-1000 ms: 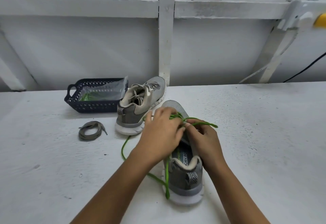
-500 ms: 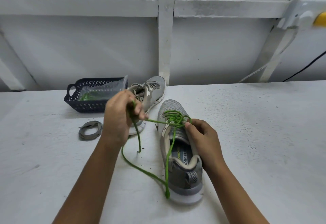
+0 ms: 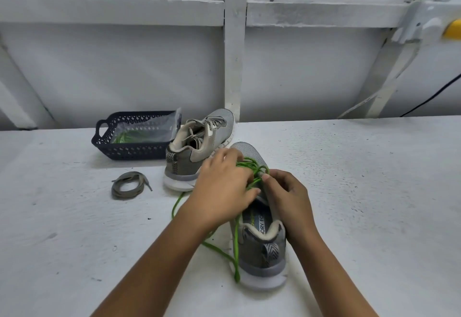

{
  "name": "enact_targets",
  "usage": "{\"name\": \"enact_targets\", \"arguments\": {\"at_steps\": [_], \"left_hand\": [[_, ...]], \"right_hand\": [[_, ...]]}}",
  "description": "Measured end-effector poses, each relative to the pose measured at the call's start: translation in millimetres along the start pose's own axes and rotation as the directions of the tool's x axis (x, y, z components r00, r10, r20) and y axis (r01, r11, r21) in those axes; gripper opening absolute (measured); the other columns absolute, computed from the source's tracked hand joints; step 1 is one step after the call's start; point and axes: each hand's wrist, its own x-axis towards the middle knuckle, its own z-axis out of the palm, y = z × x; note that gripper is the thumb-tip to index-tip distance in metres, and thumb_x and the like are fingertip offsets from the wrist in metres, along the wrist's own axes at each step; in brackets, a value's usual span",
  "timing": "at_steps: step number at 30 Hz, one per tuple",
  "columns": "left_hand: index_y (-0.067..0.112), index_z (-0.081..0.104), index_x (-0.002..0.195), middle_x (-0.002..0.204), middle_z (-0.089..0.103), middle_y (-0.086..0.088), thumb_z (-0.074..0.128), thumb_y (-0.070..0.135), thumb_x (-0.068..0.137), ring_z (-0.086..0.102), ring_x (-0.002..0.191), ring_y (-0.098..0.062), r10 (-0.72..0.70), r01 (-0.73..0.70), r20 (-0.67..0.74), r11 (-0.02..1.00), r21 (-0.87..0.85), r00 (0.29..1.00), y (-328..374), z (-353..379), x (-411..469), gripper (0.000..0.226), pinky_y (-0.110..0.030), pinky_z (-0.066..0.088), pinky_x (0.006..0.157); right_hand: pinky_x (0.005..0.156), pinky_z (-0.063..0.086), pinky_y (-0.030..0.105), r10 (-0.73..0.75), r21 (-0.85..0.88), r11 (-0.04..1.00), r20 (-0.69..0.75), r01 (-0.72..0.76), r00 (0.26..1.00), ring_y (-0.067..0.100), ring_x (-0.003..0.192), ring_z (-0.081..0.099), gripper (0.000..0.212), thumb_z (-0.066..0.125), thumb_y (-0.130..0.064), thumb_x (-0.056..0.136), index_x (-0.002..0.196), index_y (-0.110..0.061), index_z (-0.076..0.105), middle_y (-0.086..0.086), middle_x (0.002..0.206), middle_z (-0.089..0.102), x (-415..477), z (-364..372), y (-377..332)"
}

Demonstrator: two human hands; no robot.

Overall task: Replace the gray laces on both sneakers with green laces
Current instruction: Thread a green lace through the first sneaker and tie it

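Note:
A gray sneaker (image 3: 262, 249) stands heel toward me on the white table, partly threaded with a green lace (image 3: 235, 246) whose loose ends trail off its left side. My left hand (image 3: 224, 186) lies over the sneaker's eyelets, its fingers on the green lace; what they hold is hidden. My right hand (image 3: 287, 196) holds the sneaker's right side and pinches the green lace near the top rows. A second gray sneaker (image 3: 199, 147) with its gray laces stands behind. A removed gray lace (image 3: 128, 185) lies coiled at left.
A dark blue plastic basket (image 3: 134, 152) at the back left holds a clear bag with more green lace. A white wall with beams rises behind the table. A black cable hangs at far right.
Half a second ago my left hand was raised to the left, pulling a green lace end through. It has come back down onto the sneaker's eyelets. My right hand stayed on the shoe.

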Motion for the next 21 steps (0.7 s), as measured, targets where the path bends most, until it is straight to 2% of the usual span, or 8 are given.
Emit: {"name": "enact_targets", "arguments": {"at_steps": [4, 8, 10, 13, 16, 18, 21], "left_hand": [[0.029, 0.067, 0.107, 0.133, 0.036, 0.006, 0.050, 0.040, 0.092, 0.019, 0.130, -0.016, 0.013, -0.014, -0.012, 0.996, -0.093, 1.000, 1, 5, -1, 0.025, -0.029, 0.019, 0.101], [0.028, 0.072, 0.095, 0.105, 0.042, 0.007, 0.058, 0.038, 0.089, 0.033, 0.109, -0.014, -0.009, 0.029, 0.073, 0.956, -0.290, 0.997, 1, -8, -8, 0.019, -0.030, 0.030, 0.095], [0.031, 0.073, 0.090, 0.095, 0.043, 0.008, 0.059, 0.040, 0.087, 0.040, 0.102, -0.014, -0.041, 0.077, 0.116, 0.944, -0.322, 0.992, 3, -17, -12, 0.017, -0.030, 0.034, 0.090], [0.031, 0.072, 0.087, 0.079, 0.054, 0.005, 0.051, 0.048, 0.089, 0.053, 0.090, -0.014, -0.043, 0.076, 0.229, 0.987, -0.138, 0.972, 5, -26, -17, 0.027, -0.029, 0.033, 0.079], [0.025, 0.067, 0.074, 0.058, 0.052, 0.004, 0.036, 0.058, 0.093, 0.049, 0.068, -0.013, -0.041, 0.033, 0.331, 0.999, 0.031, 0.943, 6, -29, -22, 0.048, -0.033, 0.033, 0.081], [0.020, 0.054, 0.060, 0.055, 0.047, 0.003, 0.033, 0.058, 0.094, 0.042, 0.059, -0.011, -0.035, 0.005, 0.328, 0.996, 0.092, 0.944, 7, -31, -24, 0.055, -0.033, 0.031, 0.076], [0.017, 0.040, 0.056, 0.056, 0.041, 0.000, 0.034, 0.050, 0.096, 0.040, 0.061, -0.018, -0.020, -0.006, 0.261, 0.995, 0.096, 0.965, 9, -33, -27, 0.053, -0.030, 0.027, 0.060]], "right_hand": [[0.078, 0.053, 0.026, -0.007, 0.001, 1.000, -0.002, 0.007, 1.000, 0.015, 0.089, 0.067, 0.016, 0.066, -0.019, 0.086, 0.099, -0.012, 0.068, 0.003, 0.094, 0.071, 0, 0, -1], [0.076, 0.051, 0.024, -0.003, -0.001, 1.000, -0.010, 0.003, 1.000, 0.014, 0.088, 0.065, 0.013, 0.067, -0.019, 0.085, 0.097, -0.014, 0.067, 0.002, 0.095, 0.070, -1, 0, -2], [0.076, 0.049, 0.023, -0.004, 0.005, 1.000, -0.007, 0.004, 1.000, 0.013, 0.087, 0.063, 0.011, 0.067, -0.018, 0.085, 0.096, -0.016, 0.067, 0.001, 0.094, 0.069, -1, 0, -4], [0.073, 0.048, 0.018, -0.008, 0.003, 1.000, -0.006, 0.008, 1.000, 0.011, 0.085, 0.062, 0.008, 0.066, -0.018, 0.085, 0.093, -0.018, 0.066, -0.001, 0.093, 0.068, -2, 0, -5], [0.072, 0.048, 0.018, -0.008, 0.012, 1.000, -0.005, 0.008, 1.000, 0.009, 0.084, 0.063, 0.005, 0.066, -0.018, 0.086, 0.090, -0.020, 0.066, -0.002, 0.092, 0.068, -2, 1, -5], [0.073, 0.048, 0.019, -0.007, 0.017, 1.000, -0.008, 0.007, 1.000, 0.009, 0.085, 0.063, 0.005, 0.066, -0.018, 0.086, 0.089, -0.021, 0.066, -0.002, 0.092, 0.068, -2, 1, -5], [0.074, 0.048, 0.020, -0.003, 0.030, 1.000, -0.012, 0.004, 1.000, 0.010, 0.084, 0.064, 0.004, 0.066, -0.018, 0.085, 0.089, -0.020, 0.066, -0.001, 0.092, 0.069, -2, 1, -4]]}}
